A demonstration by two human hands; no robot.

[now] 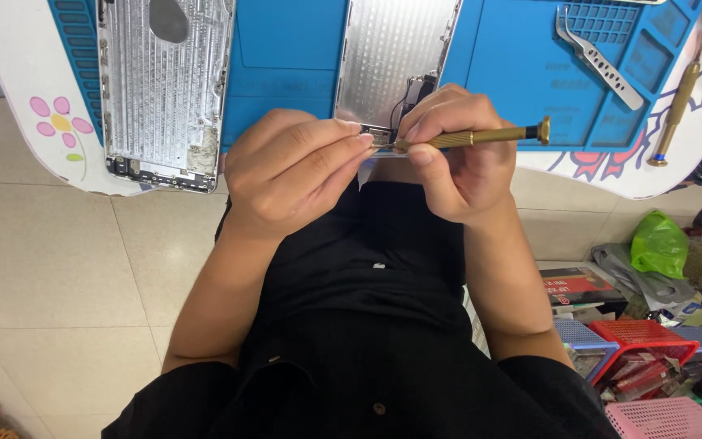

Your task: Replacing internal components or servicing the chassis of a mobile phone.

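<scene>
Head view. The right hand [461,154] has its fingers [421,130] curled tightly round a brass-coloured screwdriver [481,136]. The tool lies almost level, its knurled cap pointing to the person's right and its tip at the near edge of a bare metal device shell [392,57]. The left hand [286,175] is loosely bunched, fingers together and nearly straight. Their tips [363,140] press on the same near edge of the shell, just beside the screwdriver tip, so the two hands almost meet there. I cannot tell whether the left fingers pinch anything small; the spot is hidden by both hands.

The shell lies on a blue work mat [286,49] on the bench [18,89], which is white with a painted flower. A dark part with thin wires [418,88] sits inside the shell, right above the right hand's knuckles.

To the left, well apart from the hands, lies a second, larger metal shell [164,81], ribbed inside, with an oval opening near its far end. To the right on the mat rests a pair of bent steel tweezers [595,57], and beyond it a second brass-coloured screwdriver [676,106] slanting across the bench edge.

Counted: two shells, two screwdrivers, one pair of tweezers.

Below the bench, on the floor at the right, stand a red basket [643,333], a pink basket [664,416] and a green bag [658,244].
</scene>
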